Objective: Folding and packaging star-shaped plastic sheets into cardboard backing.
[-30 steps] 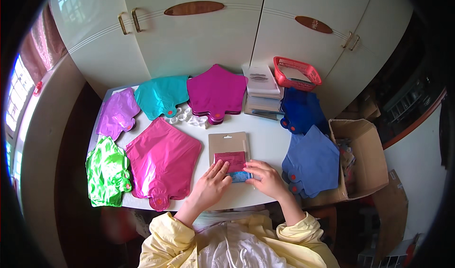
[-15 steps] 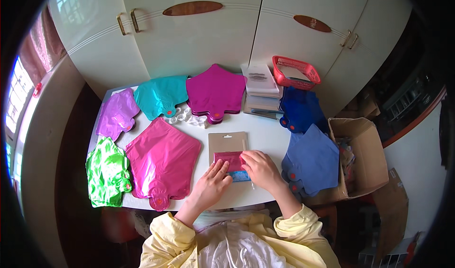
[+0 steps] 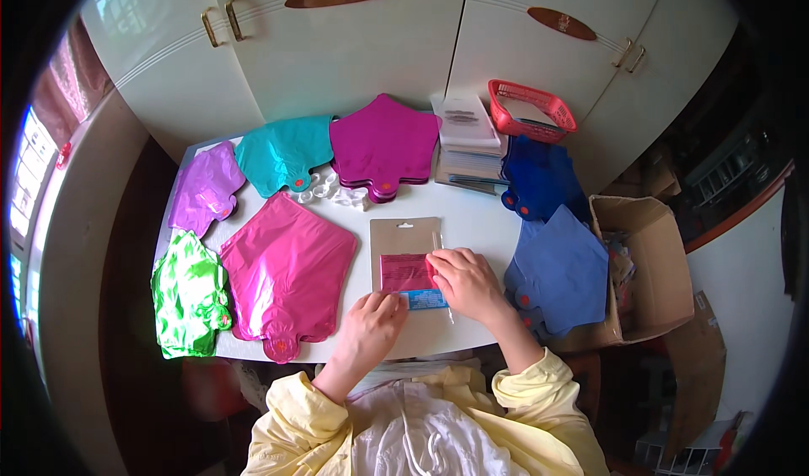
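A folded pink foil balloon [image 3: 404,272] lies on a brown backing card [image 3: 404,233] with a hang hole, in front of me. Below the foil is a blue printed label [image 3: 425,298]. My left hand [image 3: 371,328] is closed at the label's lower left corner, fingertips pressed together there; what they pinch is small and partly hidden. My right hand [image 3: 468,282] is closed at the foil's right end, thumb and fingers around a thin clear straw-like strip [image 3: 436,239] whose top shows above the fingers. The strip's middle is hidden.
Flat foil balloons surround the card: pink [image 3: 291,278], green [image 3: 187,295], lilac [image 3: 202,191], teal [image 3: 286,152], magenta [image 3: 386,143], dark blue [image 3: 548,177] and slate blue [image 3: 560,270]. White ribbons [image 3: 337,191], stacked cards [image 3: 468,156], a red basket [image 3: 533,131] and a cardboard box [image 3: 653,265] stand around.
My left hand has slid down off the pink foil to the blue label's corner. The clear strip's top end now shows above my right fingers. The whole view has shifted slightly.
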The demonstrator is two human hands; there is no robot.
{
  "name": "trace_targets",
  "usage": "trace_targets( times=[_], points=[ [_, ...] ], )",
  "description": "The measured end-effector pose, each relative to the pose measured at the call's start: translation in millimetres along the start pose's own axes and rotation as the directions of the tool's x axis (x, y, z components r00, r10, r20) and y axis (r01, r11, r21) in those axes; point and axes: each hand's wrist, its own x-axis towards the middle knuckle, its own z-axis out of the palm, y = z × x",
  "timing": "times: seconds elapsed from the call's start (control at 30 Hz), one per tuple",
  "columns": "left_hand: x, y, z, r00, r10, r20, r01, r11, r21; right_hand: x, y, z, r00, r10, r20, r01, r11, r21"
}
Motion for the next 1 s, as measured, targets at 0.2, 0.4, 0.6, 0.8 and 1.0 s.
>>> trace_targets(
  times=[0.2,0.4,0.6,0.8,1.0],
  points=[
    [-2,24,6,0.993,-0.094,-0.067,0.095,0.996,0.005,-9,0,-8,0.995,0.008,0.098,-0.009,1.0,0.003],
    [10,53,41,0.982,-0.125,-0.139,0.108,0.986,-0.125,-13,0,-3,0.991,0.04,0.125,-0.043,0.999,0.02],
    [21,63,43,0.982,-0.189,-0.029,0.183,0.974,-0.135,-16,1,-1,0.986,0.065,0.155,-0.07,0.997,0.027],
    [26,63,48,0.974,-0.224,-0.034,0.217,0.964,-0.151,-17,1,-1,0.987,0.063,0.151,-0.068,0.997,0.032],
    [25,64,48,0.984,-0.176,-0.038,0.169,0.975,-0.147,-17,-1,-2,0.984,0.072,0.161,-0.076,0.997,0.022]
  ],
)
